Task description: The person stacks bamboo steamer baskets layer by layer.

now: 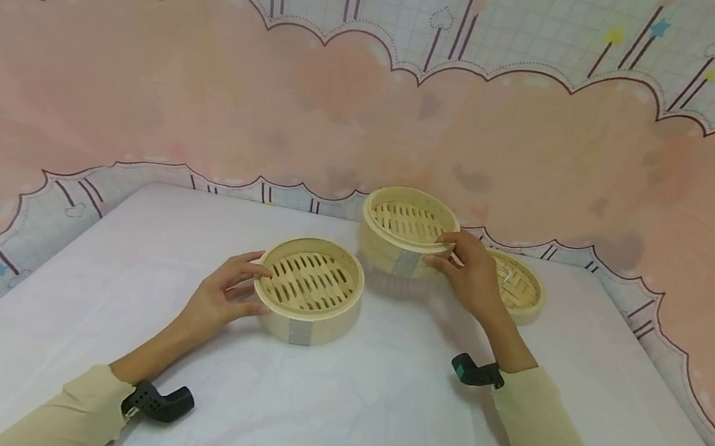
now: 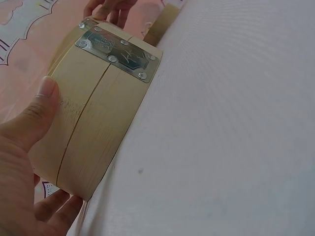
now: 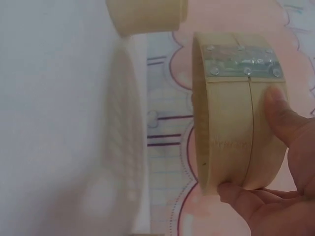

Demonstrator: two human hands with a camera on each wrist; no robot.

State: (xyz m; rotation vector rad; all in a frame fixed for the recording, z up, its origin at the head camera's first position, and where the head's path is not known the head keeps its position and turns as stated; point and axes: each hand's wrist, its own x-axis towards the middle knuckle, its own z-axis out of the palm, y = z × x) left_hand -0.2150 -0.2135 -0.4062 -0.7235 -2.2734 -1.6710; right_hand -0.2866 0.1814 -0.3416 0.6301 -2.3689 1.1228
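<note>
Near the table's middle, a round bamboo steamer basket (image 1: 330, 329) with a slatted base and a metal plate on its side sits on the white cloth. My left hand (image 1: 221, 299) holds its left side; in the left wrist view the thumb presses the wall of this basket (image 2: 93, 118). My right hand (image 1: 476, 272) grips the right side of a second steamer basket (image 1: 381, 249), farther back. The right wrist view has this second basket (image 3: 231, 118) raised off the cloth, its shadow below. Behind the right hand lies a woven bamboo lid (image 1: 519, 286).
A white cloth (image 1: 372, 421) covers the table. At its far edge hangs a pink and white patterned curtain (image 1: 244, 103). Black wrist devices (image 1: 160, 403) sit on both sleeves.
</note>
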